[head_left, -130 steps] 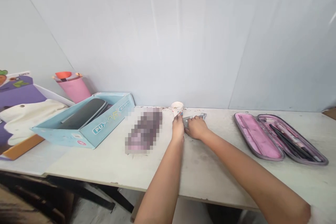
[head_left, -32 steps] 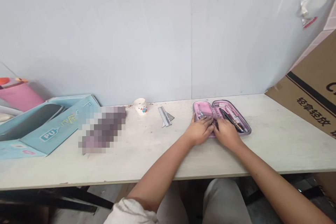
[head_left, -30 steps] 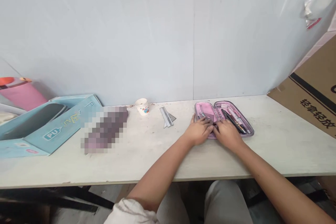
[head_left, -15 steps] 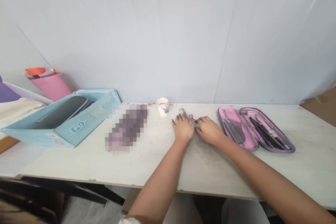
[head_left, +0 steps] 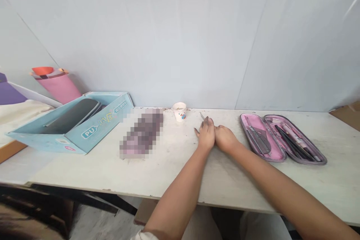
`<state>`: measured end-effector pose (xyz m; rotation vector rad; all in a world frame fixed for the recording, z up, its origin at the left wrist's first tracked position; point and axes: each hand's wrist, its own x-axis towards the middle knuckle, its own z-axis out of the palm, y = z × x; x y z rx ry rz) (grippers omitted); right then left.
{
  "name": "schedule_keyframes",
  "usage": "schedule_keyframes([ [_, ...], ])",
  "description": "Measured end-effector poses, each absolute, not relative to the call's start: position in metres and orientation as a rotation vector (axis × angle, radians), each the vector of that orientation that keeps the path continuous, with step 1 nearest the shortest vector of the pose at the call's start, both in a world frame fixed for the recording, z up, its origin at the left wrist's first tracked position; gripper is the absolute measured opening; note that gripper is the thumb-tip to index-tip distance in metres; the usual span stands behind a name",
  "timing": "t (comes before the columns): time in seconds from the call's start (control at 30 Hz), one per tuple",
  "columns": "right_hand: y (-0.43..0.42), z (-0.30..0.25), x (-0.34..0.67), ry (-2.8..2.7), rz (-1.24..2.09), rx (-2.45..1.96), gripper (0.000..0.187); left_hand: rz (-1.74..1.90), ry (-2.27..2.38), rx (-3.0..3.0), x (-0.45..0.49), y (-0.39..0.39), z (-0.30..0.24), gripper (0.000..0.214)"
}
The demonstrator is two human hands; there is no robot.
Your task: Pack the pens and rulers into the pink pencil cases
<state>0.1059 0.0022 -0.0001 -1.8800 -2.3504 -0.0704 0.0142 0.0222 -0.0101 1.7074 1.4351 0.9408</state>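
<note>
My left hand [head_left: 207, 134] and my right hand [head_left: 224, 137] are pressed together low over the table. Beyond the fingers of the left hand pokes the tip of a slim grey ruler [head_left: 201, 115]. Most of it is hidden by that hand, whose fingers are curled. The right hand is closed beside it with its fingers tucked out of sight, so what it grips cannot be made out. Behind the hands, a little to the left, stands a white paper cup [head_left: 180, 114]. To the right lies an unzipped pink pencil case [head_left: 277, 153] holding several pens and a set square.
A blurred-out purplish object [head_left: 142, 135] lies left of the cup. Farther left stands a light blue open box [head_left: 92, 131] with a grey case [head_left: 73, 116] inside, a pink roll [head_left: 60, 86] behind it. Cardboard [head_left: 348, 114] sits at the far right. A wall backs the table [head_left: 174, 172].
My hands have drawn together and my left fingers have curled in. The ruler has turned, showing only a narrow tip. The whole view has shifted slightly.
</note>
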Motion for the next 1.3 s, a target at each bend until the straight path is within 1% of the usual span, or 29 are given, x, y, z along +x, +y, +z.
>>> schedule_keyframes([
  [0.13, -0.005, 0.006, 0.137, -2.027, -0.032, -1.968, 0.036, 0.920, 1.083, 1.860, 0.020, 0.008, -0.008, 0.061],
  [0.27, -0.030, 0.005, 0.173, -1.659, 0.131, -1.761, 0.033, 0.837, 0.912, 2.277, 0.038, -0.011, -0.005, 0.059],
  [0.37, -0.053, -0.005, 0.196, -1.536, 0.145, -1.709, 0.034, 0.751, 0.840, 2.492, 0.060, -0.024, -0.004, 0.061],
  [0.5, -0.076, -0.024, 0.223, -1.471, 0.090, -1.731, 0.041, 0.639, 0.769, 2.604, 0.089, -0.035, -0.004, 0.061],
  [0.63, -0.085, -0.038, 0.244, -1.538, 0.001, -1.772, 0.046, 0.554, 0.784, 2.658, 0.108, -0.039, -0.005, 0.061],
  [0.77, -0.087, -0.041, 0.253, -1.684, -0.186, -1.833, 0.032, 0.486, 0.883, 2.667, 0.111, -0.039, -0.007, 0.060],
  [0.9, -0.085, -0.035, 0.255, -1.728, -0.416, -1.878, 0.026, 0.507, 0.999, 2.635, 0.098, -0.033, -0.009, 0.060],
  [1.03, -0.075, -0.026, 0.244, -1.742, -0.486, -1.876, 0.029, 0.642, 1.252, 2.431, 0.066, -0.008, -0.009, 0.059],
  [1.13, -0.062, -0.018, 0.217, -1.893, -0.362, -1.795, 0.032, 0.848, 1.409, 2.157, 0.034, 0.015, -0.007, 0.063],
  [1.23, -0.047, -0.011, 0.175, -2.061, -0.171, -1.741, 0.033, 1.048, 1.373, 1.845, 0.005, 0.028, -0.003, 0.068],
  [1.3, -0.036, -0.006, 0.146, -2.132, -0.084, -1.769, 0.035, 1.108, 1.308, 1.625, -0.006, 0.029, 0.000, 0.070],
])
